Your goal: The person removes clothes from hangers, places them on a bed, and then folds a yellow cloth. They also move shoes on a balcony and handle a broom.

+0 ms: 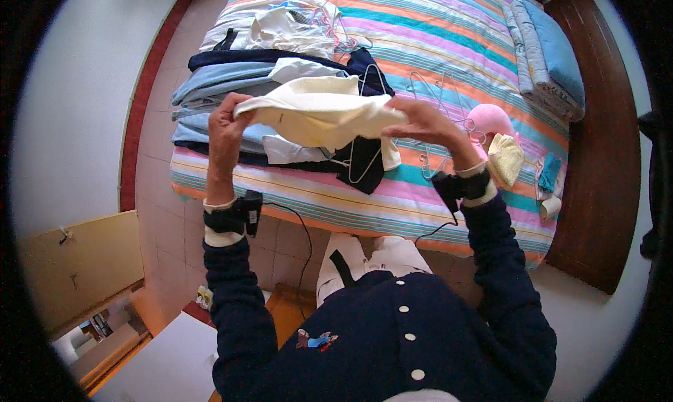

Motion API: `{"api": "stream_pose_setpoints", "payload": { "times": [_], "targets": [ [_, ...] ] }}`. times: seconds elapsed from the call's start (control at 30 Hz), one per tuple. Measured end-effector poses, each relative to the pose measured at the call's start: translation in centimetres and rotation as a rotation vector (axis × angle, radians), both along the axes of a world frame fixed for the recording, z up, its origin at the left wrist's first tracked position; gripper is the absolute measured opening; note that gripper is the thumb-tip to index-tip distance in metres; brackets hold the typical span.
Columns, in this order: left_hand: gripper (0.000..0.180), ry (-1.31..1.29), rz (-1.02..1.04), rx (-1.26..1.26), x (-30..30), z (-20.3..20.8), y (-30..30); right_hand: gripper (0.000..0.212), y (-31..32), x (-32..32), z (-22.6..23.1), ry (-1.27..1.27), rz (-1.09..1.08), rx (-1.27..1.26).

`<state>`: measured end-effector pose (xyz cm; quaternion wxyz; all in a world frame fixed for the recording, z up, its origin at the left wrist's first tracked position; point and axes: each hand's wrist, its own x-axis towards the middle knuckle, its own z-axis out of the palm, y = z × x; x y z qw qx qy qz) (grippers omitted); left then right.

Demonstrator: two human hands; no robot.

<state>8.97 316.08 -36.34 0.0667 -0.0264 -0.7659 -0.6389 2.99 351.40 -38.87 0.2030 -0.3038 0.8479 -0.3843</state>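
Observation:
A cream-white garment is stretched between my two hands above the bed, its lower folds hanging loose. I cannot tell what kind of garment it is. My left hand is closed on its left end. At the other end my right hand pinches the cloth with fingers and thumb. Behind and below it lie blue jeans and dark clothes, partly covered by the garment. A white wire hanger rests over the dark cloth, and more wire hangers lie to the right.
The bed has a striped sheet. White clothes and pink hangers lie at the far left. Rightward are a pink round object, a folded yellow cloth and folded bedding. A white-topped table stands at the near left.

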Motion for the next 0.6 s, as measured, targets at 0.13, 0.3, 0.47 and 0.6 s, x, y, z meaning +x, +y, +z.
{"api": "stream_pose_setpoints", "payload": {
  "times": [0.13,0.3,0.47,0.6],
  "targets": [
    [0.004,0.103,0.117,-0.195,1.2,0.7,-2.4,0.017,-2.7,1.3,-1.9,0.028,-0.153,-0.062],
    [0.013,0.018,-0.029,-0.238,2.0,2.9,-6.1,0.013,-3.5,0.3,0.4,0.261,-0.443,-0.392],
    [0.019,-0.051,-0.318,-0.200,2.1,4.6,-6.6,0.013,-3.3,-0.8,6.3,0.259,-0.560,-0.517],
    [0.015,0.002,-0.284,-0.470,1.2,5.6,-7.9,0.013,-2.1,-1.1,9.9,0.548,-0.515,-0.377]
  ]
}}
